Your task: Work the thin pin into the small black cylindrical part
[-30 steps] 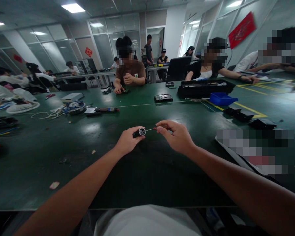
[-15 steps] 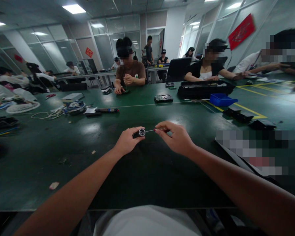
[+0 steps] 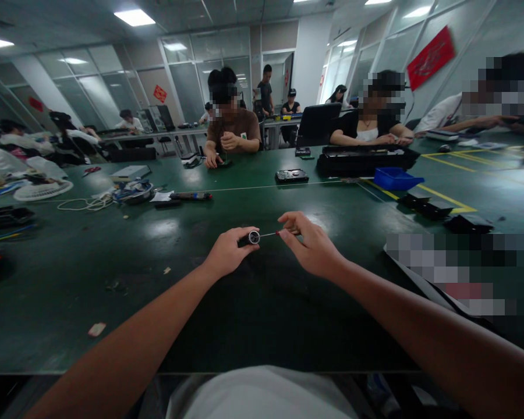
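Note:
My left hand [image 3: 225,251] is wrapped round a short black cylinder [image 3: 253,237] with a pale round rim, which faces me; most of its body is hidden by the fingers. In my right hand [image 3: 317,247] is a screwdriver [image 3: 269,234] with a thin metal shaft and a reddish handle, gripped between thumb and fingers. Its shaft points left and reaches the rim of the cylinder; I cannot tell whether the tip is inside it. Both hands are above the green table [image 3: 288,326].
A hard drive [image 3: 291,176] lies ahead, with a long black casing [image 3: 367,162] and a blue bin [image 3: 397,178] to its right. Cables [image 3: 131,191] and a black tool [image 3: 183,196] are on the left. A person [image 3: 231,125] works across the table.
The fingers of my right hand have lifted and shifted on the handle, showing more of it. The cylinder stays in my left hand, and the shaft still points to it.

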`<state>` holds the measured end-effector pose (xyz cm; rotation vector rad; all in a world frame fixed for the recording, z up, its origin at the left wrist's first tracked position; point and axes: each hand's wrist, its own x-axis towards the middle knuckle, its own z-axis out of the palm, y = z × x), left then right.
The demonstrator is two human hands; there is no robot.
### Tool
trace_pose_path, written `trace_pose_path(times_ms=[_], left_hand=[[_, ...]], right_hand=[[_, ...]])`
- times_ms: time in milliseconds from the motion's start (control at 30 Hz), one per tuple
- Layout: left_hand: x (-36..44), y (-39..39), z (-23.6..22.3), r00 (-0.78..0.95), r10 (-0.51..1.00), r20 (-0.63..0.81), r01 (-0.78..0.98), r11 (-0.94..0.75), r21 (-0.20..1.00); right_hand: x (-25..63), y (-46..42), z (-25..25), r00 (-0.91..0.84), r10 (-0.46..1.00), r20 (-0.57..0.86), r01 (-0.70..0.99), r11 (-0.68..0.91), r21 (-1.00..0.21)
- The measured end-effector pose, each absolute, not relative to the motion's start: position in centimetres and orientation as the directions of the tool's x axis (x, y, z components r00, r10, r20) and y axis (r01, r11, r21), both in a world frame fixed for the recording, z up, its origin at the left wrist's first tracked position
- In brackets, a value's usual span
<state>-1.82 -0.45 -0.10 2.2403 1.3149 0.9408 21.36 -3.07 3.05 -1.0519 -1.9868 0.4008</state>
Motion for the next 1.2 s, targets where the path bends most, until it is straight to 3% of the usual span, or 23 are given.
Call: trace_pose_path(times_ms=[167, 400, 567, 833, 1000, 1100, 1200], left_hand=[[-1.8, -0.4, -0.1, 0.336, 0.870, 0.360, 0.625, -0.492, 0.606], [-1.9, -0.3, -0.3, 0.338, 0.871, 0.357, 0.628, -0.491, 0.603], [-1.9, -0.3, -0.3, 0.353, 0.868, 0.349, 0.632, -0.497, 0.595], [-1.8, -0.6, 0.2, 0.381, 0.861, 0.337, 0.642, -0.509, 0.573], [-1.8, -0.7, 0.4, 0.361, 0.854, 0.374, 0.637, -0.519, 0.571], [-1.7, -0.7, 0.5, 0.355, 0.861, 0.364, 0.649, -0.507, 0.568], [-1.6, -0.8, 0.5, 0.347, 0.869, 0.352, 0.656, -0.493, 0.571]], right_hand=[[21.4, -3.1, 3.3, -0.346, 0.840, 0.418, 0.562, 0.542, -0.625], [21.3, -3.2, 3.1, -0.286, 0.806, 0.519, 0.471, 0.590, -0.656], [21.2, -2.9, 2.7, -0.238, 0.836, 0.495, 0.403, 0.549, -0.732], [20.7, -1.9, 2.3, -0.095, 0.961, 0.260, 0.103, 0.269, -0.958], [21.1, -1.3, 2.4, -0.141, 0.989, 0.050, -0.184, 0.023, -0.983], [21.1, -1.3, 2.3, -0.108, 0.988, 0.109, -0.181, 0.088, -0.980], [20.9, -1.6, 2.2, -0.061, 0.965, 0.256, -0.029, 0.255, -0.967]])
